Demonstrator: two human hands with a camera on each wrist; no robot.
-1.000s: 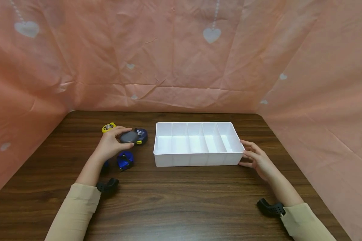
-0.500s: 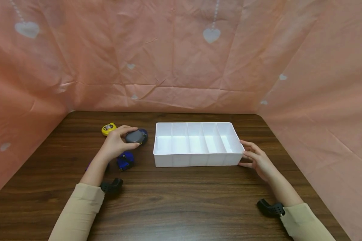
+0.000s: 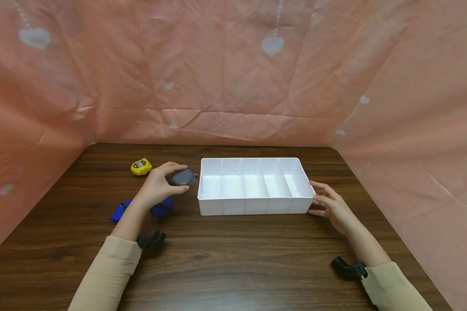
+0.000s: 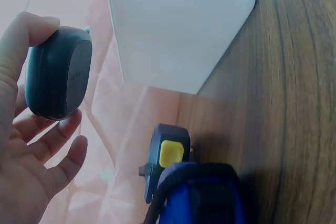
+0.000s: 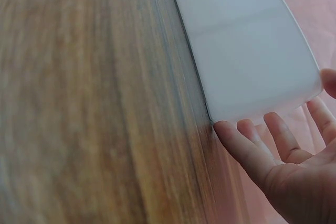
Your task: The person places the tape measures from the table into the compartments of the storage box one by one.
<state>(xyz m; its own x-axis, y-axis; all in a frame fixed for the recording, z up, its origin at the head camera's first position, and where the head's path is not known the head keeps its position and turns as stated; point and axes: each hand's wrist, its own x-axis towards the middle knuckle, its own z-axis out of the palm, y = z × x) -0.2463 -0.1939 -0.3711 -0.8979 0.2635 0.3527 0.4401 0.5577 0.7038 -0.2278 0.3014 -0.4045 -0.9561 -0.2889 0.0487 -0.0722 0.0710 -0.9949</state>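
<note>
My left hand (image 3: 158, 188) pinches a dark grey, rounded tape measure (image 3: 182, 177) between thumb and fingers, just left of the white divided box (image 3: 257, 206). In the left wrist view this dark tape measure (image 4: 60, 73) shows a smooth side panel with small lettering. A dark blue tape measure (image 4: 170, 153) with a yellow button lies below; the left hand and its load mostly hide it in the head view. Relaxed fingers of my right hand (image 3: 332, 209) touch the box's right end, and the right wrist view shows fingertips (image 5: 223, 128) at its wall and lower corner.
Two blue tape measures (image 3: 162, 208) with black straps lie near my left forearm, partly covered by it. A yellow tape measure (image 3: 141, 167) lies at the back left. Thin walls split the box into several compartments. Pink cloth (image 3: 233, 77) hangs behind the wooden table (image 3: 233, 259).
My left hand has moved right with the dark grey tape measure, from over the dark blue one to beside the box. My right hand and the box have stayed put.
</note>
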